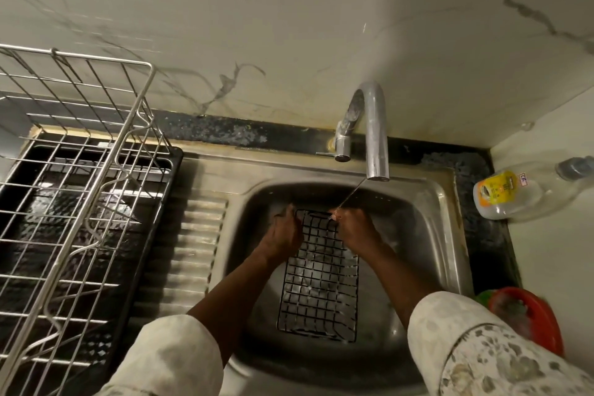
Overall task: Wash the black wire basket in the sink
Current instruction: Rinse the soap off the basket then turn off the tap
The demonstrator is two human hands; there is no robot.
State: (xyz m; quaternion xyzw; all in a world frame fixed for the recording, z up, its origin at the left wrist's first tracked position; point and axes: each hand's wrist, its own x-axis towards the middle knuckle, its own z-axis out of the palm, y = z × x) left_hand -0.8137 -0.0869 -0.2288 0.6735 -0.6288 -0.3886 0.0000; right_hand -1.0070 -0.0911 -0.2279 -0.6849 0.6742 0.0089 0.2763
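The black wire basket (319,280) stands in the steel sink (440,222), its grid facing me and its far end under the tap. My left hand (283,235) grips the basket's far left corner. My right hand (353,228) grips the far right corner. A thin stream of water runs from the chrome faucet (373,138) onto the basket's top edge by my right hand. My fingertips are partly hidden behind the wires.
A steel wire dish rack (77,190) stands on a black tray (160,235) left of the ribbed drainboard (189,247). A clear plastic bottle (520,193) lies on the right counter. A red bowl with a green scrubber (530,312) sits at the sink's right front.
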